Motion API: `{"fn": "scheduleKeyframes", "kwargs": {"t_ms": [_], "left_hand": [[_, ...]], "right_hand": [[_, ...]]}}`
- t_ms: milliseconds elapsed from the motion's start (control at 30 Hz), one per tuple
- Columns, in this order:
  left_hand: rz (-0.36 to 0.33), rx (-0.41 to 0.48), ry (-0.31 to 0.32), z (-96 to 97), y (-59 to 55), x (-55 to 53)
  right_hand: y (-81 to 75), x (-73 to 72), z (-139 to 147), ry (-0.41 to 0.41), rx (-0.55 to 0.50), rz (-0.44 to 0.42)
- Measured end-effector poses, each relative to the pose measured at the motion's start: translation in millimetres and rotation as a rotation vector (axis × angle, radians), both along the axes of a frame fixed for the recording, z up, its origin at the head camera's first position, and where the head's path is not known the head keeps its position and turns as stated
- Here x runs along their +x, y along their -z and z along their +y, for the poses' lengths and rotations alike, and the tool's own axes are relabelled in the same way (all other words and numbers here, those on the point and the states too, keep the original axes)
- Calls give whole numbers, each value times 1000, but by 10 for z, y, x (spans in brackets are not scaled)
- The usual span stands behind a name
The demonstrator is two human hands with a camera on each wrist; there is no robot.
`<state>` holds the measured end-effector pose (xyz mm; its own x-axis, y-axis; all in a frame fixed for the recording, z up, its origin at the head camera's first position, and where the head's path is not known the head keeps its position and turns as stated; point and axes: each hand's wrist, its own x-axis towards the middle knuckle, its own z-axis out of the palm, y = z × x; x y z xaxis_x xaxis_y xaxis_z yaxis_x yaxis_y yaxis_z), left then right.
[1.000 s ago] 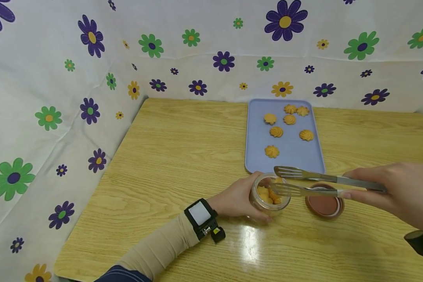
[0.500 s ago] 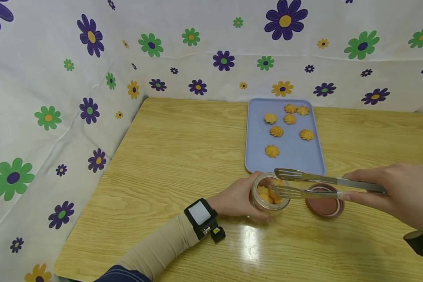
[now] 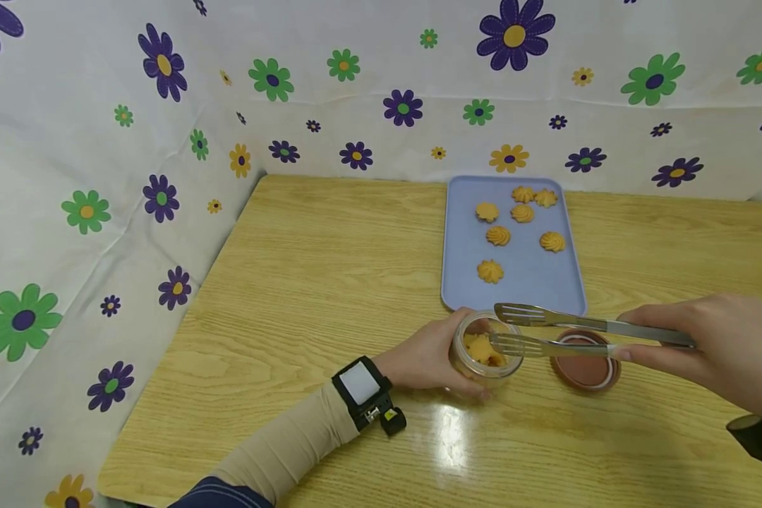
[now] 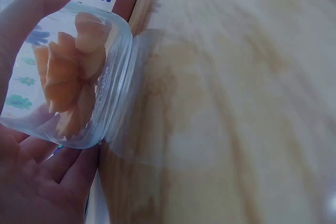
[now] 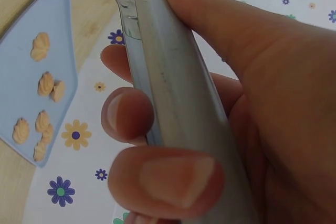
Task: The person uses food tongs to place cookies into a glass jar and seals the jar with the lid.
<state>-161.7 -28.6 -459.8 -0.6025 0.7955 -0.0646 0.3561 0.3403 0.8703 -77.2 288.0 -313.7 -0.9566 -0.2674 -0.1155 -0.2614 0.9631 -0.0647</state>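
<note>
My left hand (image 3: 422, 356) grips a clear glass jar (image 3: 460, 370) that stands upright on the table, thumb and fingers curled round its sides. Several golden cookies (image 3: 481, 348) lie inside; through the glass in the left wrist view, the cookies (image 4: 65, 69) are heaped at the bottom. Metal tongs (image 3: 648, 330) are held in my right hand (image 3: 730, 349), fingers and thumb wrapped along the handles (image 5: 178, 77). The slotted ends are spread apart, with no cookie between them. One end overlaps the jar's mouth in the head view, the other sits toward the tray.
A blue tray (image 3: 463, 247) bearing several piped cookies (image 3: 498, 236) lies behind the jar. The brown jar lid (image 3: 583, 367) rests on the wooden table (image 3: 317, 268), beneath the tongs and right of the jar. Flower-printed cloth (image 3: 381, 63) hangs behind and at the left.
The cookies in the jar have shifted and settled lower, one now lying face up. The tongs' upper arm has dipped slightly toward the lower one. The left hand and jar stay put.
</note>
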Motion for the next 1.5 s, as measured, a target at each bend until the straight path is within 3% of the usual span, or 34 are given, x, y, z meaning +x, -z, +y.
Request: {"fn": "scheduleKeyframes", "kwargs": {"t_ms": [233, 400, 567, 800, 1000, 1300, 1500], "left_hand": [[-4, 2, -2, 3, 2, 1], [0, -6, -6, 8, 6, -1], [17, -15, -18, 10, 12, -7], [20, -2, -6, 2, -1, -9], [12, 5, 1, -5, -10, -4], [12, 9, 1, 3, 10, -11], [14, 11, -1, -1, 15, -11]], "right_hand": [[-44, -5, -12, -9, -7, -24], [-85, -28, 21, -6, -97, 24], [-85, -160, 67, 42, -145, 61], [-23, -407, 75, 101, -111, 37], [157, -563, 4, 111, -75, -1], [563, -729, -42, 85, -134, -31], [683, -779, -78, 79, -164, -29]]}}
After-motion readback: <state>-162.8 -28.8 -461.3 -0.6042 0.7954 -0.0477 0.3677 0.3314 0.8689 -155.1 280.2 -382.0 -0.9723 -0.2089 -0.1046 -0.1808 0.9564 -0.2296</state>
